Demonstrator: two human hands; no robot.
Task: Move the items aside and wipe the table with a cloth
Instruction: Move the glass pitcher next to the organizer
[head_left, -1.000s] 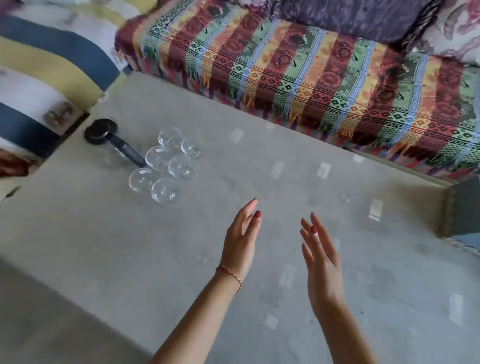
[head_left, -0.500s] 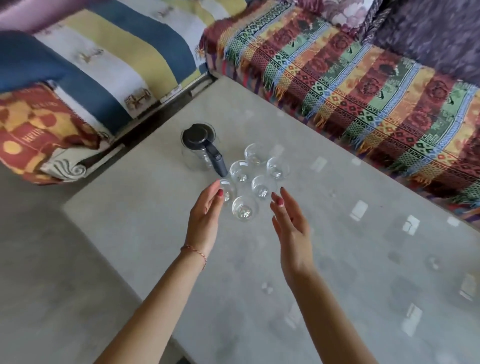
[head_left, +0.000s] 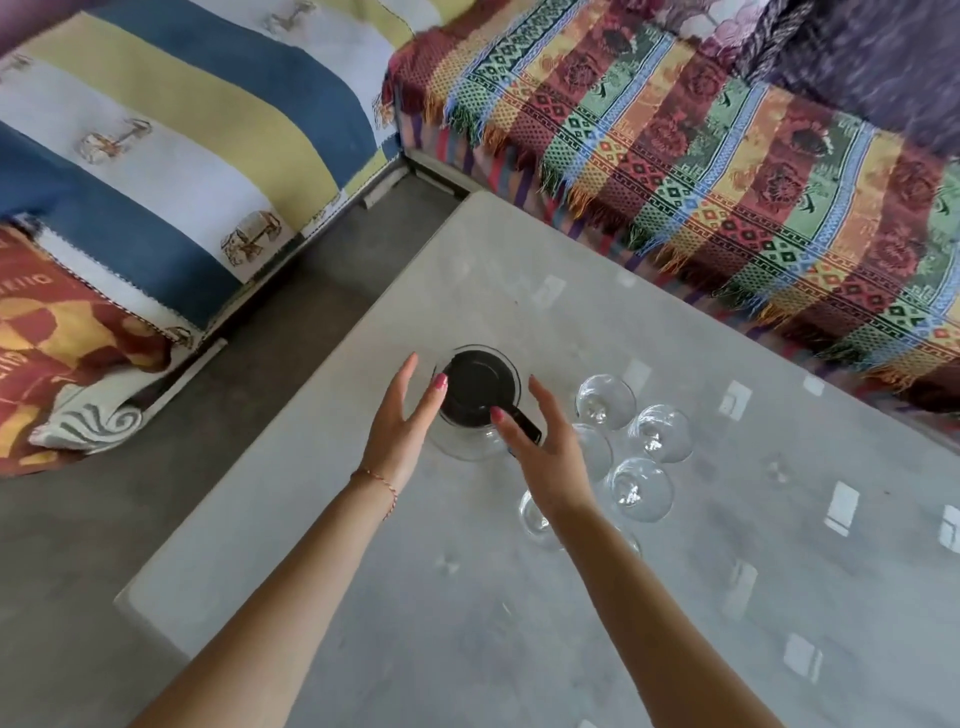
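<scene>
A glass jug with a black lid (head_left: 478, 387) and black handle stands near the left corner of the grey table (head_left: 519, 613). My left hand (head_left: 402, 421) is open just left of the jug, fingers straight. My right hand (head_left: 545, 441) is open on the jug's right, over its handle; I cannot tell whether it touches. Several clear glasses (head_left: 641, 488) stand in a cluster right of the jug, partly hidden by my right hand and forearm. No cloth is in view.
A sofa with a patterned fringed throw (head_left: 727, 171) runs along the table's far edge. A striped blue, yellow and white cushion (head_left: 156, 135) and a red-orange pillow (head_left: 57, 343) lie to the left. Grey floor (head_left: 78, 545) shows beside the table's left edge.
Both hands have moved from the glasses to either side of the jug. The view has shifted closer and leftward over the table corner.
</scene>
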